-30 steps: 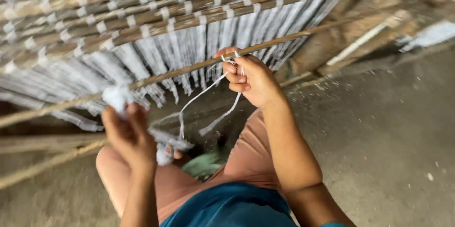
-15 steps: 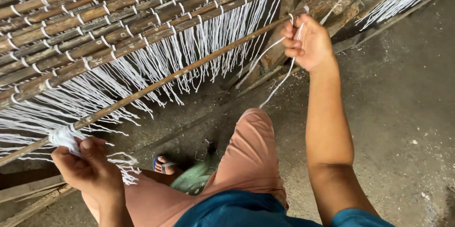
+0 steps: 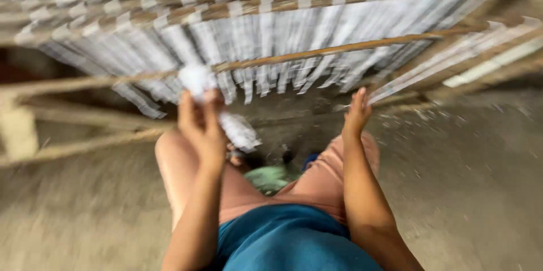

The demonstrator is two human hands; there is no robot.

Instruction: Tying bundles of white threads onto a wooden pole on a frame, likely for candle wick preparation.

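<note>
The left hand (image 3: 199, 127) pinches a white wad of string (image 3: 197, 79) up against the long thin bamboo stick (image 3: 317, 53) at 11 o'clock, while the right hand (image 3: 357, 115), fingers together, touches blurred white strands (image 3: 396, 91) at 1 o'clock, seemingly for tension.

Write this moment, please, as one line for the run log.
left hand: holds white string bundle at the stick | right hand: by hanging strings, grip unclear | view: blurred

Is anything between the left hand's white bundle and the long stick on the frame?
Nothing visible. The left hand holds the white bundle right up at the long stick, with only the hanging white strands behind it. The frame is blurred, so actual contact is unclear.
</note>
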